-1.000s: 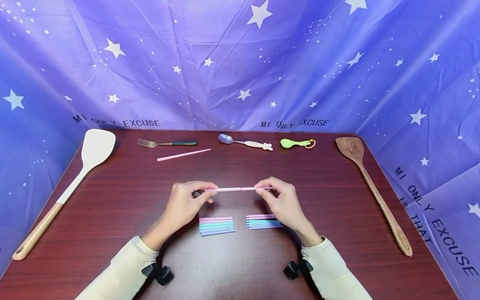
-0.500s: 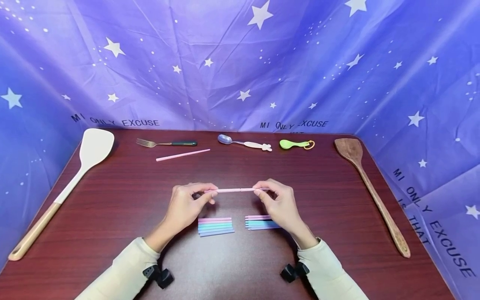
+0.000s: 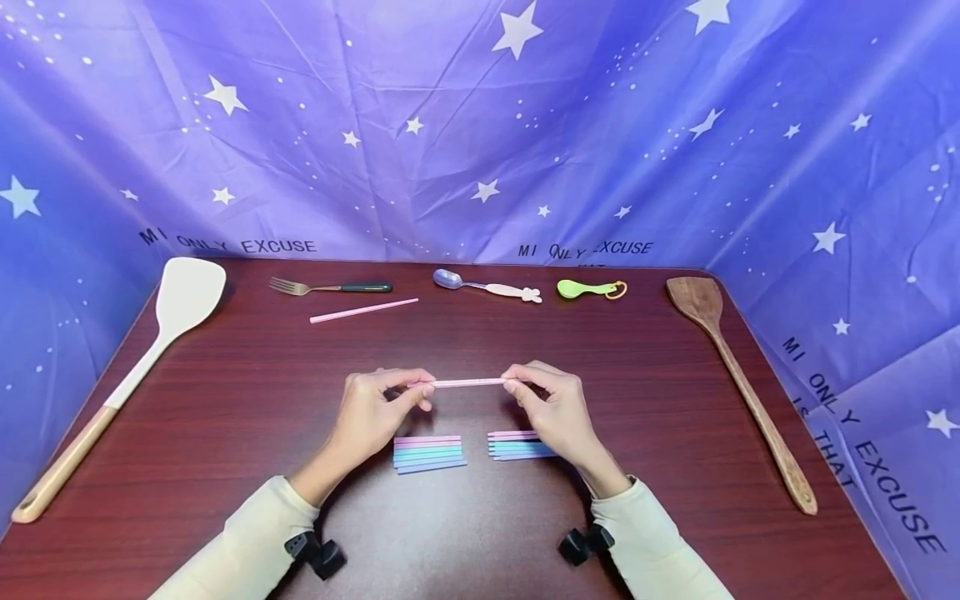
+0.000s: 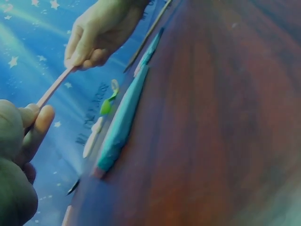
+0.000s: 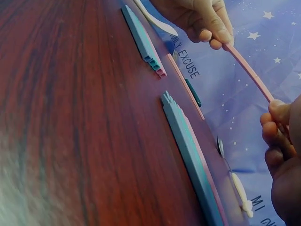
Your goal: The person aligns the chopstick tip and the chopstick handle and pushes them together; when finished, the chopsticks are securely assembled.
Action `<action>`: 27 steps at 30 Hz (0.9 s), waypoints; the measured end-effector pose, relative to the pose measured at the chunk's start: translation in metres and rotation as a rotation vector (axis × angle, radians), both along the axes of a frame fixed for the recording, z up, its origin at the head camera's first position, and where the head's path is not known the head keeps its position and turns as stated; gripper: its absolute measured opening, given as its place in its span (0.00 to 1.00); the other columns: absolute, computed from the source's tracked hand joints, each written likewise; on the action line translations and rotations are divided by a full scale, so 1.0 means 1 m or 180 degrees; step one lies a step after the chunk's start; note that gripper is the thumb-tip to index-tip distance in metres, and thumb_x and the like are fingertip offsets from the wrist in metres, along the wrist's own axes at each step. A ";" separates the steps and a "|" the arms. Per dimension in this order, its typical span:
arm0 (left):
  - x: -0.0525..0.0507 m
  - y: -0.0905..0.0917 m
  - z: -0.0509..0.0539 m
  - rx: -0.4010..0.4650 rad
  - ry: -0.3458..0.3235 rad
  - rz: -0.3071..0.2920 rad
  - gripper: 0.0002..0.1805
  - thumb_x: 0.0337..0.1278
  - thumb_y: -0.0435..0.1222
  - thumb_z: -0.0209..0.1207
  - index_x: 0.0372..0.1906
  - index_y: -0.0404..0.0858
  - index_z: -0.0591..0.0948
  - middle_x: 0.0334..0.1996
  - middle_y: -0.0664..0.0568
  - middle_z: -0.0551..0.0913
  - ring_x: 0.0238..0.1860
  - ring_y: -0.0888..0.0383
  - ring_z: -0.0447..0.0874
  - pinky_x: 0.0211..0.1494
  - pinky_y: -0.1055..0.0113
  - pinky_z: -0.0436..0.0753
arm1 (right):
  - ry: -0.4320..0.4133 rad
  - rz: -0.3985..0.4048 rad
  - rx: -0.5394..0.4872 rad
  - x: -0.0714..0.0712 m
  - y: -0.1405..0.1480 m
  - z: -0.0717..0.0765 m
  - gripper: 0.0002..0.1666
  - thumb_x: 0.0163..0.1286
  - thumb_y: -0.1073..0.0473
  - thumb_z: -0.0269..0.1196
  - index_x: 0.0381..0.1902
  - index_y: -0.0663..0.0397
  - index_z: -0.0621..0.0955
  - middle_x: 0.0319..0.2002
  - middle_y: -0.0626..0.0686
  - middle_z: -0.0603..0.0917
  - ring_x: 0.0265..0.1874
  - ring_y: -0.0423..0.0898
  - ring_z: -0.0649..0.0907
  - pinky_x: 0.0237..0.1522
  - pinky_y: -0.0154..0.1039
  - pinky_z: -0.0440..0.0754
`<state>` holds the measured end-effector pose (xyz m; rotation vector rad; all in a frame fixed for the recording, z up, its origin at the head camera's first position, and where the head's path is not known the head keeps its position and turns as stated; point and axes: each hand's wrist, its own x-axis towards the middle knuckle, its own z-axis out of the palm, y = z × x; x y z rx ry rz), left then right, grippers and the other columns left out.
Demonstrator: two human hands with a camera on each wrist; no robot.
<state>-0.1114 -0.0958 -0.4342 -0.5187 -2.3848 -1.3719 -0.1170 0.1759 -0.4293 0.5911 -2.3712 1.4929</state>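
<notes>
A: State of grip?
B: Left hand (image 3: 375,406) and right hand (image 3: 553,406) apart, each pinching the same slim, straight, pale-pink stick (image 3: 467,383), plastic by its look.
A: Position?
B: Raised above the dark-red wood-grain tabletop (image 3: 480,525), beyond two rows of pink, teal and blue sticks (image 3: 429,455).
A: Handling?
B: Probably light, stiff, smooth enough to slip. Faint seam (image 5: 256,78) nearer right hand; may be weak there. Best held either side of it, kept in line, unbent.
</notes>
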 end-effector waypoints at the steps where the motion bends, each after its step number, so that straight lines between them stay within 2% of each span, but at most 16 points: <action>1: 0.000 -0.001 0.001 0.0000 -0.0025 -0.0025 0.07 0.55 0.36 0.75 0.39 0.48 0.92 0.21 0.64 0.89 0.28 0.67 0.85 0.30 0.77 0.71 | -0.0047 0.0014 -0.0021 0.000 0.000 0.000 0.05 0.67 0.66 0.71 0.37 0.50 0.90 0.28 0.49 0.86 0.27 0.36 0.78 0.30 0.27 0.74; 4: 0.000 -0.003 0.006 -0.0050 -0.0116 -0.0095 0.06 0.57 0.36 0.74 0.39 0.48 0.92 0.23 0.63 0.90 0.28 0.69 0.86 0.31 0.75 0.74 | -0.0174 0.0061 -0.0078 0.002 0.002 0.001 0.05 0.67 0.65 0.71 0.39 0.50 0.90 0.28 0.50 0.85 0.26 0.36 0.77 0.28 0.28 0.74; 7: -0.001 -0.005 0.010 -0.0222 -0.0155 -0.0144 0.06 0.56 0.35 0.74 0.38 0.49 0.92 0.25 0.63 0.90 0.26 0.71 0.85 0.33 0.71 0.76 | -0.0239 0.0057 -0.0073 0.002 0.005 0.002 0.05 0.67 0.63 0.72 0.39 0.48 0.90 0.30 0.49 0.87 0.26 0.37 0.77 0.28 0.30 0.74; 11: -0.002 -0.009 0.014 -0.0542 -0.0169 -0.0133 0.06 0.55 0.37 0.75 0.37 0.50 0.91 0.24 0.66 0.89 0.24 0.73 0.79 0.34 0.68 0.73 | -0.0265 0.0040 0.0007 0.001 0.008 0.002 0.05 0.68 0.61 0.72 0.40 0.46 0.90 0.32 0.47 0.88 0.26 0.38 0.77 0.27 0.31 0.75; 14: -0.004 -0.015 0.015 -0.0685 -0.0156 -0.0112 0.05 0.56 0.38 0.74 0.37 0.51 0.91 0.23 0.68 0.88 0.23 0.72 0.75 0.34 0.70 0.70 | -0.0300 0.0029 0.0025 0.001 0.010 0.002 0.05 0.68 0.62 0.72 0.41 0.47 0.90 0.32 0.47 0.88 0.25 0.40 0.77 0.27 0.32 0.75; 19: -0.007 -0.034 0.019 -0.0727 -0.0040 -0.0032 0.06 0.56 0.36 0.74 0.37 0.50 0.91 0.23 0.66 0.88 0.19 0.70 0.70 0.33 0.69 0.67 | -0.0379 0.0019 -0.0039 0.001 0.014 0.002 0.06 0.68 0.64 0.71 0.42 0.52 0.90 0.29 0.54 0.86 0.22 0.41 0.78 0.26 0.31 0.76; 22: -0.008 -0.049 0.018 -0.0745 0.0037 0.0040 0.07 0.55 0.34 0.75 0.37 0.49 0.91 0.23 0.65 0.89 0.20 0.70 0.70 0.31 0.73 0.68 | -0.0419 0.0009 -0.0024 0.001 0.017 0.000 0.06 0.69 0.63 0.70 0.43 0.55 0.90 0.30 0.55 0.86 0.22 0.40 0.79 0.26 0.31 0.77; 27: -0.014 -0.072 0.012 -0.0616 -0.0026 0.0183 0.08 0.56 0.30 0.73 0.37 0.47 0.91 0.26 0.60 0.90 0.23 0.74 0.76 0.29 0.81 0.72 | -0.0399 -0.0006 0.0152 0.004 0.026 -0.002 0.08 0.70 0.63 0.69 0.45 0.56 0.89 0.34 0.50 0.88 0.26 0.37 0.80 0.30 0.31 0.79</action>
